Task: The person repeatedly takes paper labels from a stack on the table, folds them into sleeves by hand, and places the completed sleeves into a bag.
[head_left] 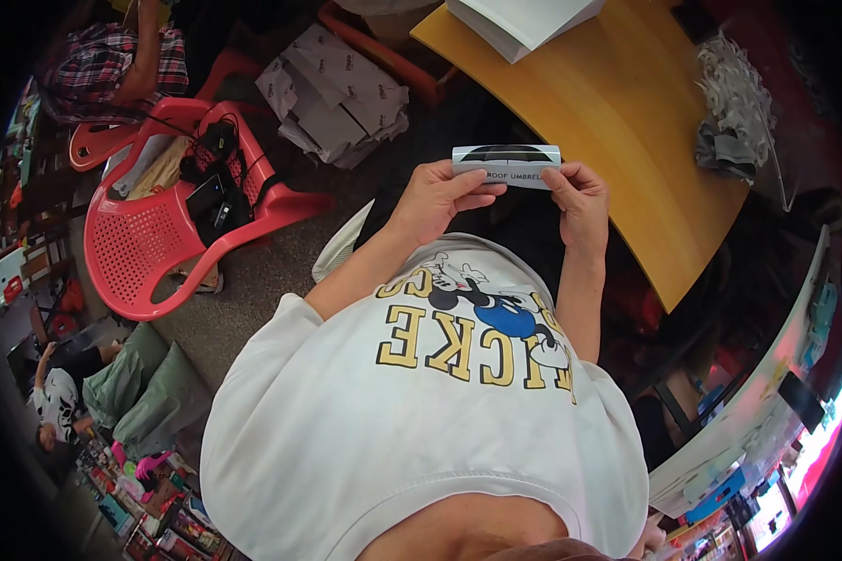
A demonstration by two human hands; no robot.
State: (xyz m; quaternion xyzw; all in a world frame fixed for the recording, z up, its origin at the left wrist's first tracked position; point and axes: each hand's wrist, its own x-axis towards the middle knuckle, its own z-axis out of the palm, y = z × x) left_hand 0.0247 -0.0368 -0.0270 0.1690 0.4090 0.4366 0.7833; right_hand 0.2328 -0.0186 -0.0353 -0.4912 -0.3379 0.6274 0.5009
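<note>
And there it was, right in the middle of the scene: a small pale label (pixel 510 165), stretched out between two hands! Silvery white, wider than it was tall, it looked gently curved, its upper part catching the light. Across the far part spread a black umbrella picture (pixel 503 152), canopy open, and below it ran dark capitals (pixel 515 176) — "ROOF UMBREL" was as much as could be read, thumbs covering both ends of the line. The left hand (pixel 456 194) had the left end pinched, thumb laid over the near corner; the right hand (pixel 580 194) matched it on the right, thumb pressed on the face, fingers curled behind. A narrow grip on both sides, nothing wide about it!

The label sat beyond the white shirt (pixel 421 421), close to the left edge of the yellow-brown tabletop (pixel 617 131). Far off on that tabletop stood a white box (pixel 529 23); over to the left, a red chair (pixel 140 243) carried dark items — cables among them.
</note>
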